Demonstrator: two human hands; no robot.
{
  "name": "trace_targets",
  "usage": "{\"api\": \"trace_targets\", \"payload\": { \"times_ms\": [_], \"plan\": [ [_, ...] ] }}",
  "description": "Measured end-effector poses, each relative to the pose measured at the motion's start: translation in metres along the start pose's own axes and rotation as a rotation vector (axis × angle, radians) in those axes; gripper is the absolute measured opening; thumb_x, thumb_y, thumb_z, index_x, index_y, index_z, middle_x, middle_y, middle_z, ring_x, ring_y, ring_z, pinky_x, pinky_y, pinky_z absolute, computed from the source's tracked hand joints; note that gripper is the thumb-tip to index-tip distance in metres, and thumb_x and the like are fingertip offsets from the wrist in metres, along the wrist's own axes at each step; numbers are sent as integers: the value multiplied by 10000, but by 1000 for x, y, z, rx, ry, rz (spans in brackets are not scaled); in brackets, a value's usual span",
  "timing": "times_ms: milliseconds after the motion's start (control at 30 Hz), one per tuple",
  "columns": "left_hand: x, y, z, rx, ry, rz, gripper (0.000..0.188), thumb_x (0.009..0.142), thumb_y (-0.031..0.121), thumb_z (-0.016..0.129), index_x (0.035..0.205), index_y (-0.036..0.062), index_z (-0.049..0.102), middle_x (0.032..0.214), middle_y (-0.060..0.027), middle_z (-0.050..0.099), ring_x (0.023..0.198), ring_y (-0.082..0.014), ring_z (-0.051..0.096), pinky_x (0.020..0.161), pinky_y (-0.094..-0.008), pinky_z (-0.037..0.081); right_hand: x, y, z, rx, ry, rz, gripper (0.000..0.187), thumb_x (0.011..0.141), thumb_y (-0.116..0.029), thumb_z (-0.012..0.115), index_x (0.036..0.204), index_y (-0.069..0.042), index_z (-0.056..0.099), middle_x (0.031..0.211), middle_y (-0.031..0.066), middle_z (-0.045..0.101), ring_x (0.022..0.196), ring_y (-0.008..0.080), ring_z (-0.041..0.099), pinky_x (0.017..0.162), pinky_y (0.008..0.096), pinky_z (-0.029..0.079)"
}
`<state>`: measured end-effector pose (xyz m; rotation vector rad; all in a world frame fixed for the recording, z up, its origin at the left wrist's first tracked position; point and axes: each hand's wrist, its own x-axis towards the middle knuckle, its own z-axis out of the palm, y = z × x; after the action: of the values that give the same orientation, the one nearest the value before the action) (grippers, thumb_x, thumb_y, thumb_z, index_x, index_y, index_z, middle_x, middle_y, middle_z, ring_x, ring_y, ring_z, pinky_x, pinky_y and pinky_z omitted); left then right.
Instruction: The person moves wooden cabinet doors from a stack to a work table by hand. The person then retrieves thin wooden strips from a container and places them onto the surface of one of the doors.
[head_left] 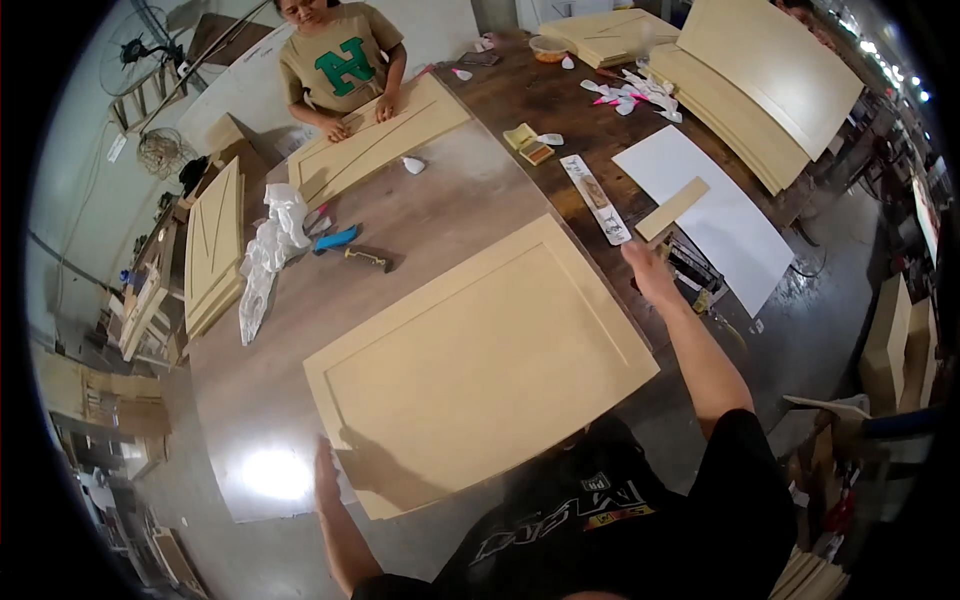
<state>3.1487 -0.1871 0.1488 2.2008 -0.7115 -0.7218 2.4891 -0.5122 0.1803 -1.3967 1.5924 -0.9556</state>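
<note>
A beige recessed-frame panel lies at the table's near edge, right in front of me. My left hand is beside the panel's left edge, fingers stretched out and seen edge-on; whether it touches the panel I cannot tell. Out to the right, past the panel, my right hand is closed around the lower end of a flat beige strip. The strip's upper end reaches over a large white sheet. Just left of that hand lies a long white printed packet.
Across the brown table, another person rests both hands on a second panel. A blue-headed tool and crumpled white plastic lie at left. Stacked panels stand back right, near a small yellow box.
</note>
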Motion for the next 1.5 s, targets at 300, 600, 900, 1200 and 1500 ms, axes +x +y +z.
{"api": "trace_targets", "payload": {
  "times_ms": [300, 600, 900, 1200, 1500],
  "plan": [
    [-21, -23, 21, 17, -217, -78, 260, 967, 230, 498, 1126, 70, 627, 985, -154, 660, 853, -255, 657, 776, -382, 536, -122, 34, 12, -122, -203, 249, 481, 922, -464, 570, 1152, -53, 669, 991, 160, 728, 952, 285, 707, 840, 402, 513],
    [-44, -29, 66, -225, -291, 72, 279, 867, 127, 589, 1140, 80, 620, 949, -89, 643, 858, -223, 644, 726, -378, 527, -59, 84, -26, -123, -264, 266, 534, 974, -462, 492, 1190, 2, 644, 958, 82, 699, 874, 189, 649, 798, 361, 493],
    [-104, 23, 78, -429, -139, -247, 336, 1019, 286, 479, 1206, 29, 588, 973, -57, 623, 889, -169, 586, 773, -326, 496, -50, 98, -38, 118, -339, 338, 480, 1022, -384, 531, 1314, -7, 590, 1112, 38, 672, 980, 134, 626, 844, 314, 497],
    [-108, 25, 88, -470, -142, -216, 298, 1037, 299, 460, 1103, 31, 572, 891, -44, 592, 791, -164, 558, 701, -329, 475, -53, 123, -46, -62, -207, 158, 464, 1030, -380, 509, 1259, 8, 619, 1110, 27, 681, 993, 133, 623, 883, 311, 481],
    [-111, -14, 114, -65, 252, 298, 360, 998, 236, 531, 1224, -39, 588, 1122, -185, 661, 1038, -288, 641, 898, -351, 497, -71, 79, -36, -398, -42, 135, 415, 990, -430, 538, 1171, -88, 686, 1030, 136, 725, 1000, 240, 693, 863, 366, 512]
  ]
}}
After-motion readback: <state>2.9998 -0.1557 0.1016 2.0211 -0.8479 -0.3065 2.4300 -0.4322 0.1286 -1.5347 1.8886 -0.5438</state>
